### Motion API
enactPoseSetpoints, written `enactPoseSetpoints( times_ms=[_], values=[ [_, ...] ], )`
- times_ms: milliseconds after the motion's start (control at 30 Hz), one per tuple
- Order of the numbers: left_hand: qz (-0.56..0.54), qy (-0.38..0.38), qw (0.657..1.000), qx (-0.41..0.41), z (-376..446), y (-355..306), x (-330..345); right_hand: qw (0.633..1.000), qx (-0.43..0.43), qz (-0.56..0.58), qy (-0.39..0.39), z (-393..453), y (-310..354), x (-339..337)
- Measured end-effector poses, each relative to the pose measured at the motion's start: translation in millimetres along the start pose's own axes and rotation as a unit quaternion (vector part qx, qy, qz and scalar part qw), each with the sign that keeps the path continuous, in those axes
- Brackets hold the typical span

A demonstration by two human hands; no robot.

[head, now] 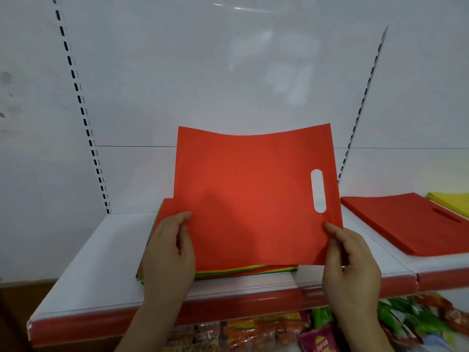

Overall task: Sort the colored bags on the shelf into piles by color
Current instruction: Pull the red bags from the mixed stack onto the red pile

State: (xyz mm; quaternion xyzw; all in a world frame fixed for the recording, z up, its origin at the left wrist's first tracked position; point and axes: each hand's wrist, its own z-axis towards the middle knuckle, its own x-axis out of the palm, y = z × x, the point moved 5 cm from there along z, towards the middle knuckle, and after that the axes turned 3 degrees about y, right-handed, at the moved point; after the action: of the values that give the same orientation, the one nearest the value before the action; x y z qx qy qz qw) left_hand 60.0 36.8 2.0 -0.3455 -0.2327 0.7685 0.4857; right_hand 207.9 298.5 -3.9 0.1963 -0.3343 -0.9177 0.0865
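Two hands pinch one red bag (253, 194): left hand (168, 250), right hand (351, 260) at its lower corners.

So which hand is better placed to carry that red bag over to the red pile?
Probably the right hand: it pinches the lifted red non-woven bag at the corner nearest the flat red pile, which lies to the right. The left hand is on the far side.

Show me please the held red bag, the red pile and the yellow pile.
held red bag (253, 199), head view, centre of its face
red pile (406, 222), head view, top bag
yellow pile (454, 200), head view, visible corner
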Motion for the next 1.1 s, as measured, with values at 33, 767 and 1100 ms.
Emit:
enactPoseSetpoints(
  times_ms=[33,767,1100],
  values=[
    [-0.008,0.006,1.0,0.007,-2,-3,4,1.0,0.005,-0.005,-0.005,-2,-1,-7],
    [-0.1,0.155,0.979,0.09,-124,-194,180,0.982,0.077,-0.12,-0.122,-15,-130,-263],
    [-0.083,0.184,0.975,0.09,-182,-279,277,0.979,0.082,-0.14,-0.126,26,-221,-359]
  ],
)
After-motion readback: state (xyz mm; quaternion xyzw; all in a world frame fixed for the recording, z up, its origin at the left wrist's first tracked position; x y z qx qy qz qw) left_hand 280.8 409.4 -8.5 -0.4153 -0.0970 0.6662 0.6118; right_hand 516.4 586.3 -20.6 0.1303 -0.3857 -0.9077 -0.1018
